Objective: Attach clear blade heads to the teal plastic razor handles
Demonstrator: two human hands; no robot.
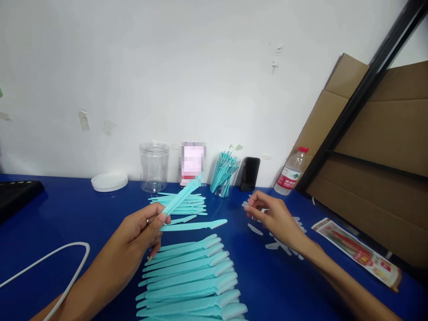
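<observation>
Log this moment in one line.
left hand: gripping turquoise stick(s) | right hand: fingers bent near translucent pieces, grip unclear | row of turquoise sticks: on blue table

Right hand point(274, 217) hides part of the clear caps point(255, 229); whether its fingers point(261, 196) hold one cannot be told. Left hand point(143, 225) covers the lower ends of the held razors point(182, 197). Phone screen point(193, 160): blurred. Razor row point(197, 270): cut off below. Black device point(18, 197): cut off at left.

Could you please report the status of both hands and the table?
Left hand: gripping turquoise plastic. Right hand: at clear pieces, grip unclear. White cable crossing left forearm.
</observation>
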